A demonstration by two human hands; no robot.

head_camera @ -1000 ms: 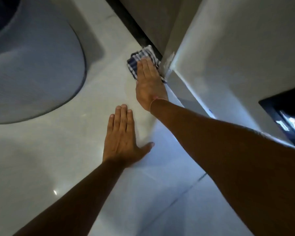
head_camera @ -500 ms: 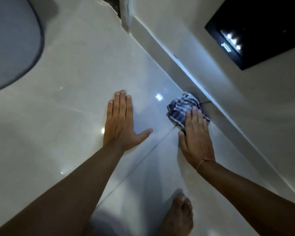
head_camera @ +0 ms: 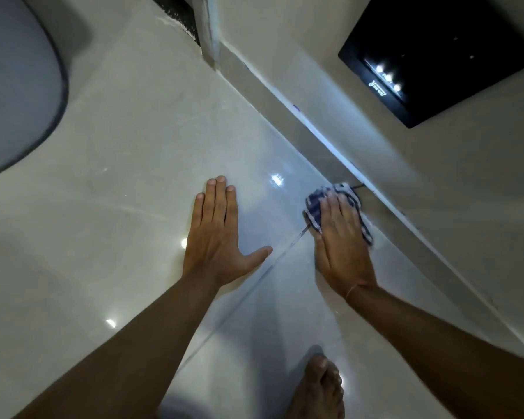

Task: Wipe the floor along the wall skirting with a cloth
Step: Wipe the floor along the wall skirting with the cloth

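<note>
A blue-and-white striped cloth (head_camera: 315, 204) lies bunched on the glossy pale floor tile (head_camera: 139, 164), right against the grey skirting (head_camera: 288, 119) that runs diagonally from upper middle to lower right. My right hand (head_camera: 342, 246) lies flat on top of the cloth, fingers together, pressing it down; most of the cloth is hidden under the palm. My left hand (head_camera: 217, 237) rests flat on the floor to the left of it, fingers spread, holding nothing.
A grey round-edged object (head_camera: 15, 95) sits on the floor at the far left. A black box with small lights (head_camera: 430, 55) hangs on the wall above the skirting. A bare foot (head_camera: 318, 388) stands at the bottom. A dark gap (head_camera: 179, 13) opens past the wall corner.
My right hand has slid the cloth along the skirting from the wall corner towards me and now sits slightly lower. My left hand stays planted on the floor.
</note>
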